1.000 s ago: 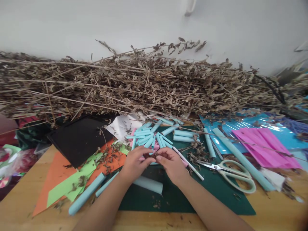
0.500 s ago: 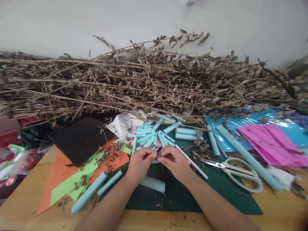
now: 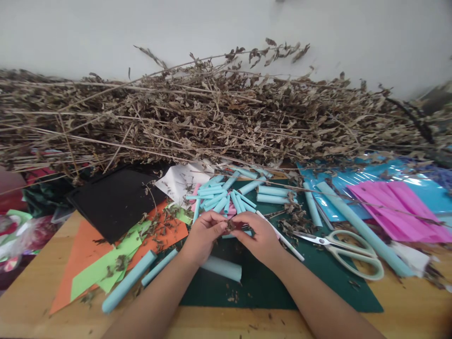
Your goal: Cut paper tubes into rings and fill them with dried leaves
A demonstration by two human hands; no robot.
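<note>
Above the dark green mat (image 3: pixel 268 292), my left hand (image 3: pixel 206 235) and my right hand (image 3: pixel 256 235) meet at the fingertips. Pinched between them is a small brown dried leaf (image 3: pixel 230 226), partly hidden by the fingers. Both hands are closed on it. Just beyond my hands lies a loose heap of short light-blue paper tubes (image 3: pixel 212 195). A thicker light-blue tube (image 3: pixel 224 269) rests on the mat below my wrists. To the right of my right hand is a thin white stick (image 3: pixel 291 247).
A long bank of dried leafy stems (image 3: pixel 226 117) spans the back. Scissors (image 3: pixel 348 252), a long blue tube (image 3: pixel 367 230) and pink paper (image 3: pixel 395 212) lie right. A black sheet (image 3: pixel 116 202), orange paper (image 3: pixel 68 273) and green paper (image 3: pixel 95 273) lie left, strewn with leaf bits.
Both hands stay together, with the fingers shifted slightly around the leaf, which shows a little more now. The whole view has moved slightly; the things on the table look unchanged.
</note>
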